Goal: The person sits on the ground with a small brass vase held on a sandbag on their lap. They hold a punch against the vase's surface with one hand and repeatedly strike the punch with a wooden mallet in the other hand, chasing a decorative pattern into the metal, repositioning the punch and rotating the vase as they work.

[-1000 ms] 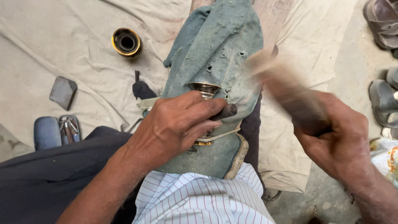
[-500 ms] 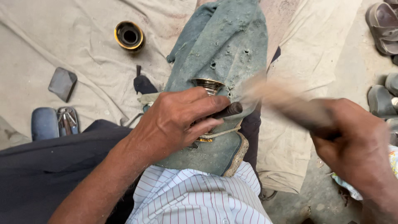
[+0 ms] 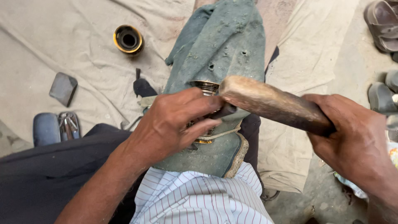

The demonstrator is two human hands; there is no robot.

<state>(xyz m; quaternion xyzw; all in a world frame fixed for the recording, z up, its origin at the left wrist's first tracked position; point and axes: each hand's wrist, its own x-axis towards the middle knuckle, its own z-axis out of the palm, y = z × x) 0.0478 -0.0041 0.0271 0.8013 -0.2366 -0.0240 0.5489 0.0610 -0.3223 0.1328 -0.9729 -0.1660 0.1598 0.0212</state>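
Right now my left hand is clamped over a small ribbed metal ring-shaped piece that sits on the worn green cloth pad across my lap, fingers curled around it and around what looks like a short dark punch or rod poking out past the fingertips. My right hand is closed tight round the thick end of a heavy brown wooden mallet, whose pale rounded head sits just over the metal piece, touching or nearly touching the knuckles of the left hand.

That closeness is what worries me. I judge the main risk to be the mallet head catching my left fingers, since they wrap right up to the spot it meets. A glancing contact could also tip the dark rod sideways, or let the metal piece skid off the soft pad, which gives under load. How firmly the piece is seated I cannot tell; my hand hides most of it.

Beyond the left hand, on the beige ground sheet, lie a round black-and-gold tin, a flat dark grey stone and pliers resting on a blue pad. Past the right hand, grey sandals sit on the bare floor.
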